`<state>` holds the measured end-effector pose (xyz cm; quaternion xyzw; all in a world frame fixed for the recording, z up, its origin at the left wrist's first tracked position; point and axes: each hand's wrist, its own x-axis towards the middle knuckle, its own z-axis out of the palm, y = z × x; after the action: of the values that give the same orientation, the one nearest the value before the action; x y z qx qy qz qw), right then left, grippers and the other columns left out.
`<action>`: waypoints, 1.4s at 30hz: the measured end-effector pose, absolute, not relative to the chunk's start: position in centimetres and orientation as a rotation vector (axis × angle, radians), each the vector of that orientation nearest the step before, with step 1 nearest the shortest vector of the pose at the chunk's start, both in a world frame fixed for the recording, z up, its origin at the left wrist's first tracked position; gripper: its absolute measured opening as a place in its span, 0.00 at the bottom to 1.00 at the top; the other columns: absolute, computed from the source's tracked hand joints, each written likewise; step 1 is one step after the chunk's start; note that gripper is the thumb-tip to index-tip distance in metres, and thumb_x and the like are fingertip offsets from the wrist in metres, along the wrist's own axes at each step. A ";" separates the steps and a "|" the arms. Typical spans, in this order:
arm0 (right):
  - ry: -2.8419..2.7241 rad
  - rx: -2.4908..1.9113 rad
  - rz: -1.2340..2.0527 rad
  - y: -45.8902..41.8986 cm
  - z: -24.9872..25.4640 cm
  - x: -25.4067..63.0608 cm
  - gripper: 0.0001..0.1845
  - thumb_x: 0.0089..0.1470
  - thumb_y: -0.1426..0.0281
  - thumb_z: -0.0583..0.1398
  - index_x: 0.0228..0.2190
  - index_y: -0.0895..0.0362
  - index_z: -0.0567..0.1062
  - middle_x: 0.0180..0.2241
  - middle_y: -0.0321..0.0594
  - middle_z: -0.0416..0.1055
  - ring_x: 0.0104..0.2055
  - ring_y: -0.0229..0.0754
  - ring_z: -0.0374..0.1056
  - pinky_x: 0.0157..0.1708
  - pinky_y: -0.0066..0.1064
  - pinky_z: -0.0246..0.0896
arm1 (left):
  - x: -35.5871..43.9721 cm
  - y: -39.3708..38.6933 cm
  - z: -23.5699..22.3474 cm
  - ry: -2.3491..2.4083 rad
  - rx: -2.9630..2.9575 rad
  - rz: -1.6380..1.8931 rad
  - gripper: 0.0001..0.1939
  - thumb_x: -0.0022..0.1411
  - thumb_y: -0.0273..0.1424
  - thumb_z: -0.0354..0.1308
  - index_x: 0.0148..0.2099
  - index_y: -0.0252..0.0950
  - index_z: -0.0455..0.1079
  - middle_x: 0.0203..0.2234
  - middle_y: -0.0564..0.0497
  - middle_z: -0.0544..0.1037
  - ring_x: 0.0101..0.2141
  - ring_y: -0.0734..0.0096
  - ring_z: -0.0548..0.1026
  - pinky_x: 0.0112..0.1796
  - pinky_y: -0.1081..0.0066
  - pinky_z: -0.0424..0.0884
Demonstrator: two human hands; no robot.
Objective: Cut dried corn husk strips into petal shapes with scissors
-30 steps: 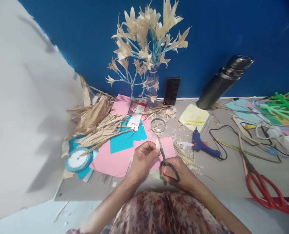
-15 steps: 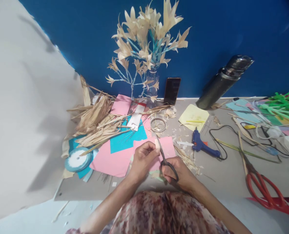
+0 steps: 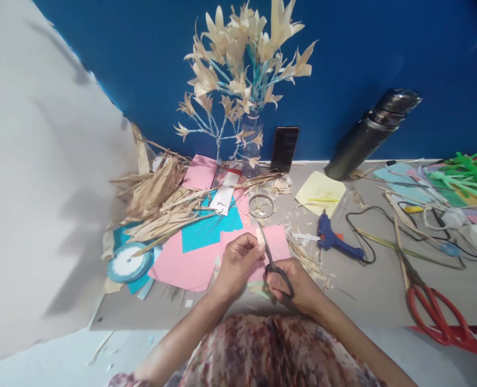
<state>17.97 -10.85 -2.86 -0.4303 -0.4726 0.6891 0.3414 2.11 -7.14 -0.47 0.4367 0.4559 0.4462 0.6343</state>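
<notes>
Between the thumb and fingers of my left hand [image 3: 240, 263] is a small pale piece of dried husk [image 3: 260, 236], pointing up. My right hand [image 3: 293, 282] is closed around the black handles of a pair of scissors [image 3: 269, 257]. The blades rise along the right edge of the husk piece, close against it; whether they are cutting into it I cannot tell. Both hands are over a sheet of pink paper [image 3: 276, 236] at the table's near side.
Dried husks [image 3: 153, 199] lie heaped at left, with a blue ribbon spool [image 3: 129, 262] in front. A blue glue gun [image 3: 335, 239] and large red-handled scissors [image 3: 435, 314] lie at right. Husk flowers [image 3: 242, 64] in a clear bottle, a phone [image 3: 284, 149] and a flask [image 3: 367, 137] line the wall.
Hardly anything differs. Both hands keep the husk piece and the scissors in nearly the same place, and the view has shifted very slightly.
</notes>
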 end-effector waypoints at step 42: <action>-1.181 -0.924 2.108 -10.8 -1.6 20.3 0.35 0.41 0.39 0.64 0.20 0.63 0.73 0.15 0.37 0.66 0.17 0.32 0.53 0.18 0.26 0.39 | 0.3 -7.3 0.2 0.578 0.678 0.855 0.05 0.54 0.24 0.60 0.30 0.33 0.66 0.15 0.55 0.68 0.14 0.75 0.66 0.18 0.74 0.62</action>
<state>20.25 -10.83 -1.59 -0.3436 -0.4391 0.7838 0.2735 0.27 -7.27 0.22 0.3178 0.2709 0.4007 0.8155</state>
